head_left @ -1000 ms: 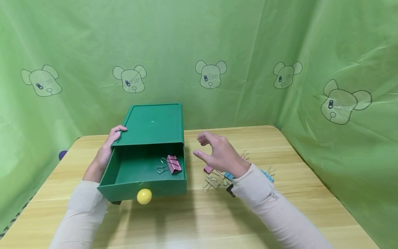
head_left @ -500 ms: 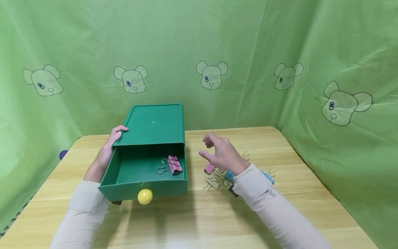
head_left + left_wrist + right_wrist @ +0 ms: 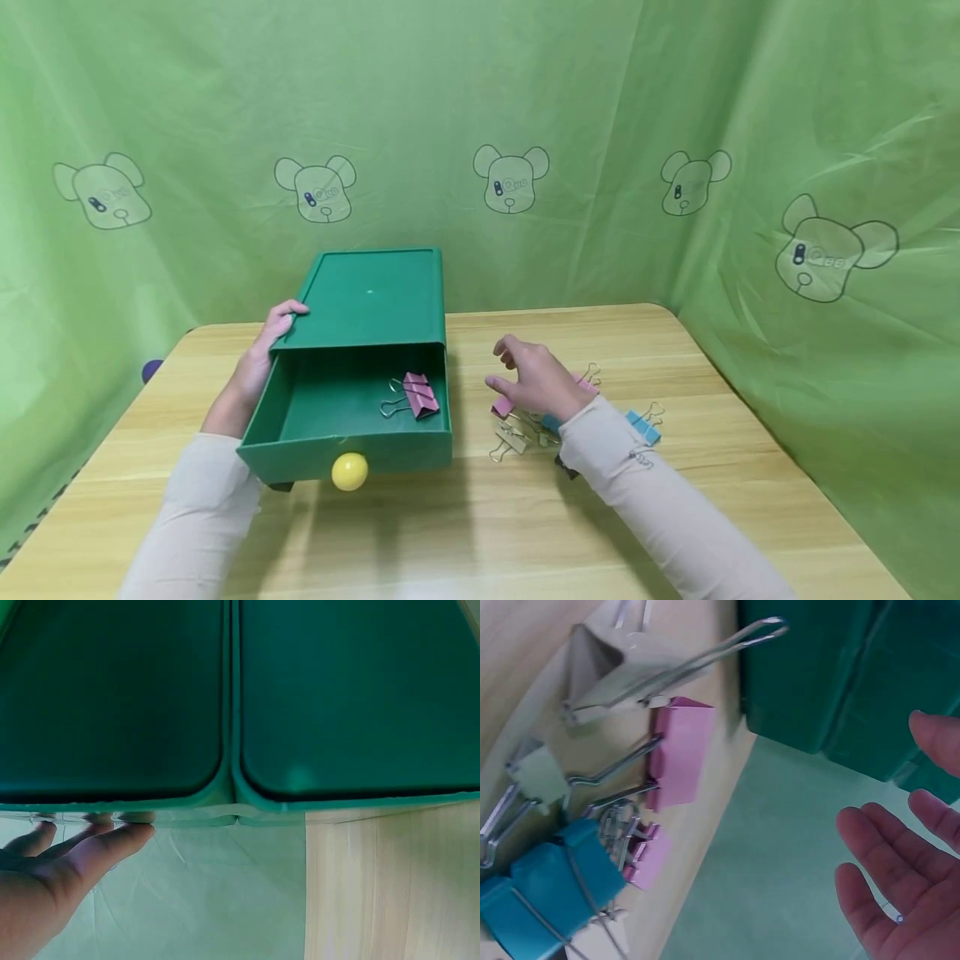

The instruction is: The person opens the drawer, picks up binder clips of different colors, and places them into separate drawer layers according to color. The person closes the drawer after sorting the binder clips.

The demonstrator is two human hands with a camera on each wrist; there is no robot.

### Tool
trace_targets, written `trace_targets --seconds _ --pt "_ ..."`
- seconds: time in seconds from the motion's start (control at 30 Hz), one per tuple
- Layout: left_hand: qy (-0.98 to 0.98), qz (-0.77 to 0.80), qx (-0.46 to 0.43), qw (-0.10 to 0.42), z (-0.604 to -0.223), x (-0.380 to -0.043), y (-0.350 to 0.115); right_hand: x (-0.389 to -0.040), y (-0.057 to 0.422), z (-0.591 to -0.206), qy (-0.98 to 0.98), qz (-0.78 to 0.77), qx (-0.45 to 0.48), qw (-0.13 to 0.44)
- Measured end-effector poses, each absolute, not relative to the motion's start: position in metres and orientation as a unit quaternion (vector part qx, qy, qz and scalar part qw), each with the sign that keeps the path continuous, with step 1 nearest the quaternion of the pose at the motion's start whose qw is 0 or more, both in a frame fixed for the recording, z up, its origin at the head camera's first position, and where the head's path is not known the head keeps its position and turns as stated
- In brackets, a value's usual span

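Note:
A green drawer box point(image 3: 371, 296) stands on the table with its drawer point(image 3: 288, 462) pulled out. One pink binder clip point(image 3: 420, 395) lies at the right inside that drawer, and a yellow knob point(image 3: 349, 472) is on its front. My left hand point(image 3: 258, 358) rests against the box's left side, fingers near the top edge. Right of the box, my right hand point(image 3: 538, 377) hovers over loose binder clips, fingers loosely bent and holding nothing. In the right wrist view, the pile shows a pink binder clip point(image 3: 681, 754), a blue binder clip point(image 3: 566, 881) and a cream binder clip point(image 3: 604, 675).
Another blue binder clip point(image 3: 642, 427) lies at the pile's right end, and a black one point(image 3: 566, 467) is partly under the right sleeve. Green curtains point(image 3: 585, 100) with bear-head prints surround the wooden table point(image 3: 450, 542). Something purple point(image 3: 151, 370) shows past its left edge.
My right hand has moved rightward, away from the drawer, and lower over the binder clips. My left hand, the box and the pink binder clip in the drawer keep their places.

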State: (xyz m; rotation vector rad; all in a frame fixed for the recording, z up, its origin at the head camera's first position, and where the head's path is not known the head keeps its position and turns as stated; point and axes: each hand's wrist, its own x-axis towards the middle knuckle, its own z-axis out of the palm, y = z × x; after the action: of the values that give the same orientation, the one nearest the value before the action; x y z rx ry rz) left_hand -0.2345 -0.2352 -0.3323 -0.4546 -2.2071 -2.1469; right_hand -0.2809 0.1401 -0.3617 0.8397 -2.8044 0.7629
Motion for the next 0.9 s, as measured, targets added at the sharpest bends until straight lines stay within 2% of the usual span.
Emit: trace_targets --seconds 0.9 --pt "-0.702 -0.697 -0.147 0.018 -0.333 -0.235 -0.235 -0.294 0.144 -0.391 -0.944 0.231 0.237 -0.02"
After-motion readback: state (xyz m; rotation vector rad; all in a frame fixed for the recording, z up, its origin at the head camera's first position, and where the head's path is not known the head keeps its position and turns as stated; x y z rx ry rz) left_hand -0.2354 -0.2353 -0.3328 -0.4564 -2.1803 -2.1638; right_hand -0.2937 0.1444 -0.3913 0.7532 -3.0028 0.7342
